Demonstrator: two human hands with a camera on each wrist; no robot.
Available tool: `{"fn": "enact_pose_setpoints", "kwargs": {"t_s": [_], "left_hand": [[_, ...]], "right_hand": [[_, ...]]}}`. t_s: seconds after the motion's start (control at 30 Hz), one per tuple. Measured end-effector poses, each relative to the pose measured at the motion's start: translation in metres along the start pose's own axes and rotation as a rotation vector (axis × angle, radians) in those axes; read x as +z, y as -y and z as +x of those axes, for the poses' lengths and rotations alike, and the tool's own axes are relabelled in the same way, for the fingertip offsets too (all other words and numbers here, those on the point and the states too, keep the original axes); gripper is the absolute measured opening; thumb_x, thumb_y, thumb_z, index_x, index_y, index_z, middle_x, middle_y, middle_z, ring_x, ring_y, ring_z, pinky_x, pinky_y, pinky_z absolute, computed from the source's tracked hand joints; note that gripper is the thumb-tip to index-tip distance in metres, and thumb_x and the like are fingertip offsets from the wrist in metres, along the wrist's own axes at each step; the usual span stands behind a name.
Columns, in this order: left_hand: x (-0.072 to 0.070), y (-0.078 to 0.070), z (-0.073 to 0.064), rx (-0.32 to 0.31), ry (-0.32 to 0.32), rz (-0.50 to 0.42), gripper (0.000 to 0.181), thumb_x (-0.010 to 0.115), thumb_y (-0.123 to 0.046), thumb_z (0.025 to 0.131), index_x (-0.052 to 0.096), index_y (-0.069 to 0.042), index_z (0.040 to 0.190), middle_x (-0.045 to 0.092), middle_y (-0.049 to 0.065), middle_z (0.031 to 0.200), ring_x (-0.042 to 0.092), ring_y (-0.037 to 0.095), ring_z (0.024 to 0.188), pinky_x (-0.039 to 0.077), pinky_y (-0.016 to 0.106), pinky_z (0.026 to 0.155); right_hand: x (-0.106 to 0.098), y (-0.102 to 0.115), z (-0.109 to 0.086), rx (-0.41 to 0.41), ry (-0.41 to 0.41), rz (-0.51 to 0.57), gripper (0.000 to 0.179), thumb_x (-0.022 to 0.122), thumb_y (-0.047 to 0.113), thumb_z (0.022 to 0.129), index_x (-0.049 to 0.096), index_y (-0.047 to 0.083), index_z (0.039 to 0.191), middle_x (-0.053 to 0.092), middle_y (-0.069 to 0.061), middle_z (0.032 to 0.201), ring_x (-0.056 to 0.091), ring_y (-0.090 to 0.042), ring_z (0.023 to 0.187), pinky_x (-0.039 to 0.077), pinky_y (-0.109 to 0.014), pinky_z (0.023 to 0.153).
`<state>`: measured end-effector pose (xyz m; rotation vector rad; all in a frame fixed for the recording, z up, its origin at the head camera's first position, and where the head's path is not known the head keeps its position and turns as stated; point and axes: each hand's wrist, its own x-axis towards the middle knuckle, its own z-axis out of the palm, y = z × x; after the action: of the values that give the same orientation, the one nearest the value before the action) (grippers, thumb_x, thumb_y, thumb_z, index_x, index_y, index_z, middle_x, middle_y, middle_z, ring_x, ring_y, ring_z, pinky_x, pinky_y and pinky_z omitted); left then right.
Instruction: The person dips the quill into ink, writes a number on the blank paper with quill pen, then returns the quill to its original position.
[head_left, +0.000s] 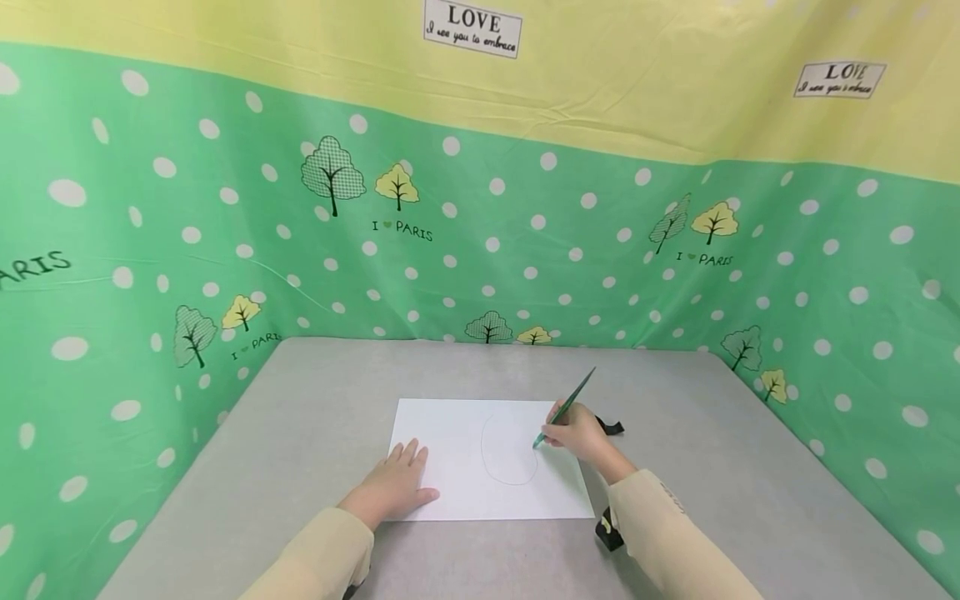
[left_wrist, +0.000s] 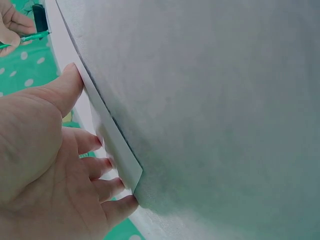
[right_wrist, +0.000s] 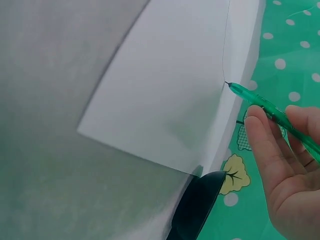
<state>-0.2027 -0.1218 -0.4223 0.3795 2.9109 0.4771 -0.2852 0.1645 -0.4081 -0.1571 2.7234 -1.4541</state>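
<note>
A white sheet of paper (head_left: 457, 500) lies on the grey table, with a thin curved line drawn on it like a U, open at the top. My right hand (head_left: 576, 432) pinches a green pen (head_left: 573, 396) between thumb and fingers. In the right wrist view the tip of the pen (right_wrist: 255, 100) meets the end of the drawn line. My left hand (head_left: 395, 483) rests with fingers spread on the left part of the paper. The left wrist view shows the thumb and fingertips of the left hand (left_wrist: 65, 150) along the edge of the paper (left_wrist: 125, 162).
The grey table (head_left: 337, 375) reaches back to a green and yellow curtain (head_left: 450, 275) with dots and trees. A black strap (head_left: 611, 427) shows beyond the right wrist, and a black piece (head_left: 609, 531) beside the right sleeve.
</note>
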Motion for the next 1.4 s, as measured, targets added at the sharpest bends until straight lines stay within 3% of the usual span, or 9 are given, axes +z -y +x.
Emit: {"fn": "enact_pose_setpoints", "kwargs": {"t_s": [1.4], "left_hand": [[0.0007, 0.0015, 0.0006, -0.009, 0.002, 0.004, 0.067, 0.059, -0.036, 0.088, 0.038, 0.009, 0.134, 0.027, 0.028, 0.142, 0.020, 0.045, 0.131, 0.020, 0.055, 0.104]], "right_hand": [[0.0092, 0.0073, 0.0104, -0.001, -0.036, -0.008, 0.010, 0.062, -0.001, 0.083, 0.053, 0.001, 0.080, 0.061, -0.008, 0.070, 0.062, -0.016, 0.066, 0.054, -0.028, 0.062]]}}
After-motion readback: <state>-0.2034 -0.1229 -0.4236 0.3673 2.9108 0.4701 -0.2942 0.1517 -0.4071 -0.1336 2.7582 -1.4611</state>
